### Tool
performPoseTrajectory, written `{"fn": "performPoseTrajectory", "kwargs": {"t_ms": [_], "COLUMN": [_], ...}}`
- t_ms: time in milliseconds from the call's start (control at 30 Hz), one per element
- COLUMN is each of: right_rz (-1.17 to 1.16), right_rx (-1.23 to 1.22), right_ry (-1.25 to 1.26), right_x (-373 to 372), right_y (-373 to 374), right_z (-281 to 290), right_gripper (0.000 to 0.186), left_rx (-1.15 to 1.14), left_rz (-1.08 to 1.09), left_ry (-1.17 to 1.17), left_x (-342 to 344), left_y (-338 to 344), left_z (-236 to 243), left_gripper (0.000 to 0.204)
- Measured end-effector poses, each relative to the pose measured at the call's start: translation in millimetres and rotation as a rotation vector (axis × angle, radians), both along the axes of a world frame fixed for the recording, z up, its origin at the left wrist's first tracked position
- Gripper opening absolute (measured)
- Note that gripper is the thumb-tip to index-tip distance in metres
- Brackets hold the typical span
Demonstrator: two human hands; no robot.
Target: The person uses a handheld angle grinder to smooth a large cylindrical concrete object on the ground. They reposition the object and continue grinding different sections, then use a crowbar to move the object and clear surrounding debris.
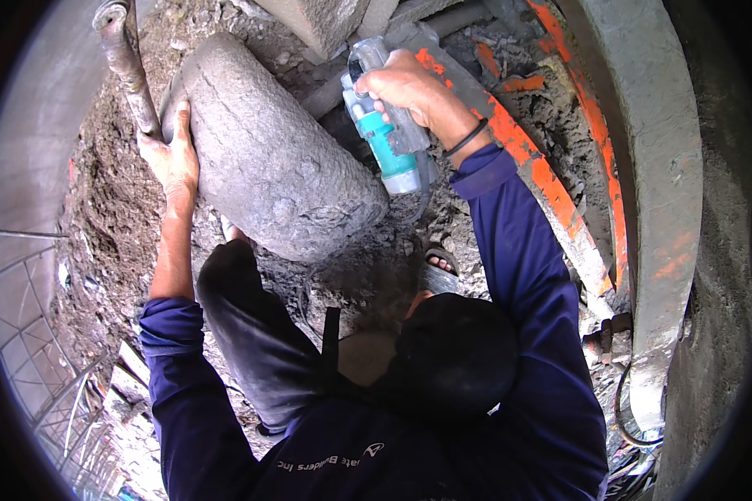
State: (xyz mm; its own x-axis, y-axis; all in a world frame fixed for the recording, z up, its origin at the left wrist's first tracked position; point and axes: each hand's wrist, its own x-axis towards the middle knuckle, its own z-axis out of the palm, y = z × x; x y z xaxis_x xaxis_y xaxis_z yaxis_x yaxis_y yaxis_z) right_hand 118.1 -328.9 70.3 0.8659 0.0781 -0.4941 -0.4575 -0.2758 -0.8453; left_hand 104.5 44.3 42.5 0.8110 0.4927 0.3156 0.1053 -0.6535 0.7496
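My left hand (174,163) rests against the left side of a large grey rounded block (267,150), which tapers and has a rough, chipped near end. Its thumb lies stretched along the block, apart from the fingers; those are partly hidden beside the lower end of a rusty metal pipe (125,67). Beyond the block's right side, my right hand (405,88) is closed round the grey handle of a dusty power tool (380,146) with a teal cylindrical body. The tool's working end cannot be made out.
Curved metal bands with flaking orange paint (543,179) run down the right, beside a thick grey curved rim (643,167). Grey blocks (326,21) lie at the far side. Wire mesh (33,326) stands at the left. My sandalled foot (441,265) is on rubble near the block.
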Motion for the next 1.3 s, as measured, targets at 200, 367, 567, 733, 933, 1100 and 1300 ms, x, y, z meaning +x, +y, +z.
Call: {"fn": "performPoseTrajectory", "kwargs": {"t_ms": [200, 367, 567, 733, 933, 1100, 1300], "right_rz": [-0.087, -0.242, -0.282, -0.273, -0.276, -0.285, -0.314], "right_rx": [0.059, 0.076, 0.081, 0.101, 0.083, 0.159, 0.191], "right_ry": [0.041, 0.086, 0.022, 0.065, 0.08, 0.067, 0.02], "right_x": [17.9, 8.7, -20.5, -26.2, -30.4, -42.8, -83.6], "right_y": [-24.8, -43.1, -46.0, -48.9, -53.5, -53.6, -46.9], "right_z": [-3.2, -6.5, -17.4, -26.1, -30.3, -33.9, -51.9], "right_gripper": [0.017, 0.015, 0.013, 0.011, 0.012, 0.014, 0.016], "left_rx": [0.008, 0.102, 0.011, 0.013, 0.02, 0.02, 0.035], "left_rz": [0.028, 0.088, 0.056, 0.053, 0.061, 0.04, 0.071], "left_ry": [0.019, 0.059, 0.098, 0.101, 0.06, 0.054, 0.09], "left_x": [1.4, 4.6, 6.1, 5.1, 4.6, 2.9, -0.1], "left_y": [2.2, 8.1, 14.5, 13.7, 8.1, 3.3, -1.7], "left_z": [-2.6, -9.6, -13.2, -12.5, -9.7, -3.2, 2.7], "left_gripper": [0.095, 0.104, 0.11, 0.111, 0.106, 0.108, 0.115]}}
